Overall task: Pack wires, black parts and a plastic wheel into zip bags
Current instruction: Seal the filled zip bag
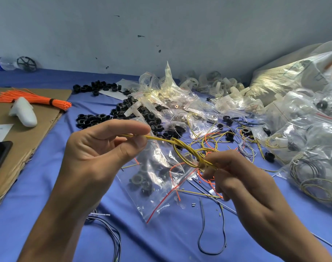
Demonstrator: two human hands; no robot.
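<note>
Two pinch grips on the yellow wires (pixel 178 143): my left hand (pixel 97 148) holds the tail, right hand (pixel 242 178) the loop. Sloppy fingers (pixel 123 127) and it probably springs undone.

Glossy clear plastic zip bag (pixel 157 178), matt blue cloth (pixel 161 239)

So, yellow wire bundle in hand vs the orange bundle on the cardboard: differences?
The yellow wire bundle is looped into a knot; the orange bundle lies straight, fanned at one end. The yellow one is pinched between left hand and right hand; the orange one rests on the cardboard, cinched by a dark band. Both are thin wires.
</note>
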